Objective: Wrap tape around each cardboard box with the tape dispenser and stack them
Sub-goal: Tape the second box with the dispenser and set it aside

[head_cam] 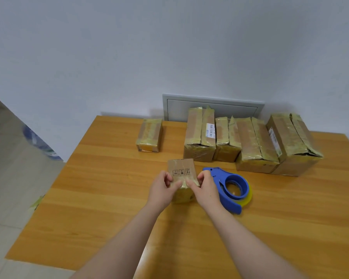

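Observation:
A small cardboard box (181,170) with printed handling symbols and yellowish tape stands at the middle of the wooden table (109,198). My left hand (162,188) grips its left side and my right hand (205,188) grips its right side, thumbs on the top face. The blue tape dispenser (228,184) with a yellow tape roll lies on the table just right of my right hand, held by neither hand. A row of taped boxes (250,141) stands along the back right, side by side. One small taped box (149,134) sits alone at the back left.
A grey metal panel (212,105) is set in the white wall behind the boxes. Off the table's left edge lies tiled floor with a blue-and-white bag (38,143). A scrap of yellowish tape (36,202) hangs at the table's left edge.

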